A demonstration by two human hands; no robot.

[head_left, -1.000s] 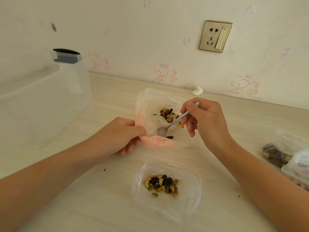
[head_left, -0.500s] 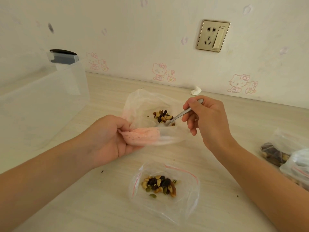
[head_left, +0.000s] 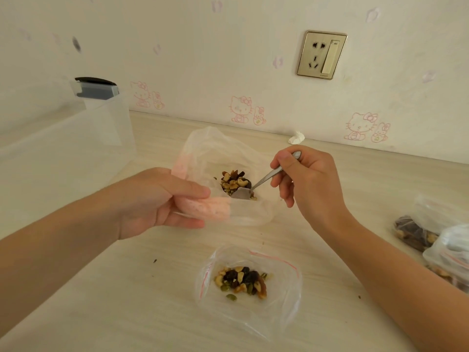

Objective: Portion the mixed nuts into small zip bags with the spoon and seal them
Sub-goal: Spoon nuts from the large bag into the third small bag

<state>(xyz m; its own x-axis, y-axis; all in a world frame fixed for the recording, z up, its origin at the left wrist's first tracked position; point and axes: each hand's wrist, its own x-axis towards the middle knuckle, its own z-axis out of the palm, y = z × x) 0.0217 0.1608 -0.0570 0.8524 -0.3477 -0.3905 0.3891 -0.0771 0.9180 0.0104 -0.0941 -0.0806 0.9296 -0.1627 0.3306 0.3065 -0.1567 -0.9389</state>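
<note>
From the head view, the left hand (head_left: 157,199) holds up the near, pink-tinted rim of a large clear bag (head_left: 215,148). Its fingers (head_left: 193,191) are clamped on the plastic, thumb on top and the other fingers curled beneath. This bag sits at the middle of the bench (head_left: 114,301) with its mouth pulled wide, and a heap of mixed nuts (head_left: 232,181) lies at its bottom. The right hand (head_left: 314,184) grasps the handle of a metal spoon (head_left: 266,177), fingers wrapped round the upper end. The spoon slants down into the bag, its bowl resting against the near side of the heap. Nearer the person, a small zip bag (head_left: 279,301) with a red seal line lies flat on the bench. It holds a small portion of nuts (head_left: 241,282), raisins and green seeds; whether its seal is pressed closed cannot be told. At the right edge two more filled bags (head_left: 416,229) lie together, one partly over the other. On the left stands a large translucent plastic box (head_left: 63,153) with a grey latch (head_left: 95,89) at its top corner; its contents cannot be made out. A few dark crumbs (head_left: 154,261) dot the pale wood-grain bench, and a crumpled white scrap (head_left: 296,137) lies where the bench meets the wall. The cream wall carries pink cartoon cat stickers (head_left: 239,109) and a gold wall socket (head_left: 321,55).
</note>
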